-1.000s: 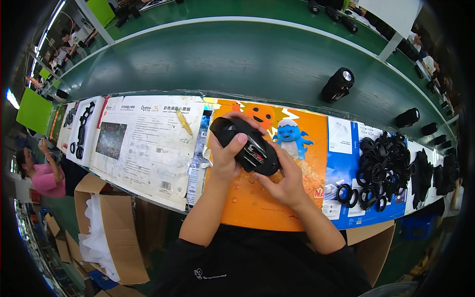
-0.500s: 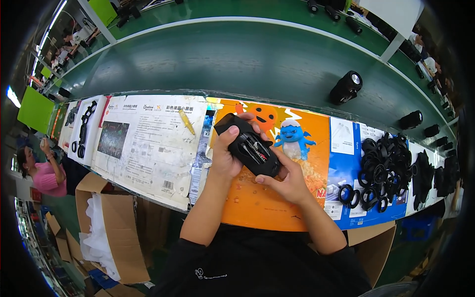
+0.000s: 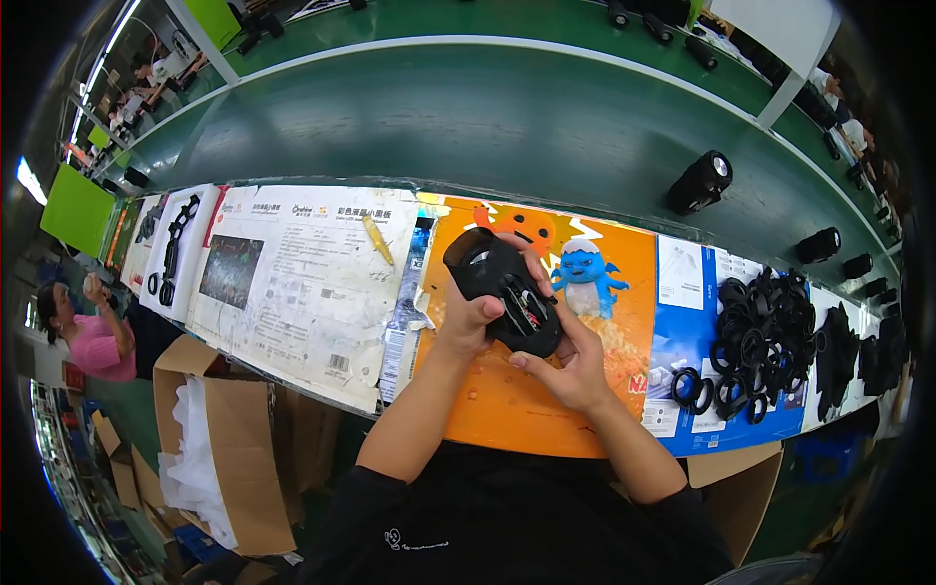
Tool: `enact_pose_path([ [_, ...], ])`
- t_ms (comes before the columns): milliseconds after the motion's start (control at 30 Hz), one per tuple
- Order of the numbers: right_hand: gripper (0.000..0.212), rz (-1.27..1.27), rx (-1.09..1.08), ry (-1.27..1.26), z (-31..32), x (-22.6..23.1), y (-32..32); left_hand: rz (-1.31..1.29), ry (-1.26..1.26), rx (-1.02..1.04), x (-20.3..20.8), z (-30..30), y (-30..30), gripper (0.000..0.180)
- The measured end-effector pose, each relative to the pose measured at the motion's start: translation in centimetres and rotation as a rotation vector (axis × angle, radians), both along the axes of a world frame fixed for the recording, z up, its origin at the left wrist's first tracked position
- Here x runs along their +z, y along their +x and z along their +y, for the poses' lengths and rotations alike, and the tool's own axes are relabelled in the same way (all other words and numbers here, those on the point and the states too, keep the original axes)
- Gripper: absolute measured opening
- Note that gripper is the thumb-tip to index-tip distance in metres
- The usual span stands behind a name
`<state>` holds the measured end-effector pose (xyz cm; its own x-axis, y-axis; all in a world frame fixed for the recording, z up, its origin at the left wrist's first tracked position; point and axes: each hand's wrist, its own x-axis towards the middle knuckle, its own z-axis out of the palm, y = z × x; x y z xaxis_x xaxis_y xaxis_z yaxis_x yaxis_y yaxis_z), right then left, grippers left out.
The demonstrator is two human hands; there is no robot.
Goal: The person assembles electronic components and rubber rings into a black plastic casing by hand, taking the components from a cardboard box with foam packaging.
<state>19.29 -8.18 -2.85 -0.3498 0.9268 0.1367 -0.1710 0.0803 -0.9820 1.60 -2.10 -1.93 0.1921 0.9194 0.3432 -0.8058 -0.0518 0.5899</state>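
Observation:
Over the orange board [image 3: 487, 419] I hold a black cylindrical speaker [image 3: 502, 278] at a tilt. One round end points up and away, with something pale inside its rim. A long opening in its side shows wires and small parts, too small to tell apart. My left hand [image 3: 466, 320] grips the speaker's left side, thumb along the edge. My right hand [image 3: 577, 363] wraps round the right side, its thumb near the lower end and its fingers on the far side. The hands partly hide the body.
A pile of black rings [image 3: 756, 336] lies on a blue board to the right. Beyond the bench edge, speakers [image 3: 702, 182] stand on a green conveyor [image 3: 439, 117]. A yellow pen-like tool [image 3: 377, 240] rests on the white board at left. An open carton [image 3: 239, 439] stands below; a person [image 3: 97, 341] is at far left.
The speaker has been turned more upright in my hands, so its round end now shows its inside. Its side opening has swung a little to the right. Both hands keep hold.

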Motion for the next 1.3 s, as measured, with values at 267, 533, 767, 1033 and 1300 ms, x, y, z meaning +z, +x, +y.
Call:
enact_pose_path([
  [267, 0.090, 0.089, -0.003, -0.077, -0.3, -0.3, -0.4, 0.076, -0.013, 0.049, -0.3, -0.4, 0.3, 0.075],
  [533, 0.093, 0.063, -0.062, -0.036, -0.7, 0.5, -0.8, 0.130, -0.029, 0.032, 0.3, -0.6, 0.3, 0.061],
  [767, 0.092, 0.084, -0.032, -0.050, -0.4, 0.3, -0.6, 0.144, -0.024, 0.013, 0.7, -0.4, 0.1, 0.057],
  [1033, 0.091, 0.129, -0.003, -0.140, -0.3, 0.5, 0.1, 0.225, -0.106, 0.042, 1.8, -0.6, 0.1, 0.066],
  [1300, 0.090, -0.143, 0.030, -0.028, 0.6, -0.2, -0.1, 0.178, -0.134, 0.058, -0.3, -0.5, -1.0, 0.059],
])
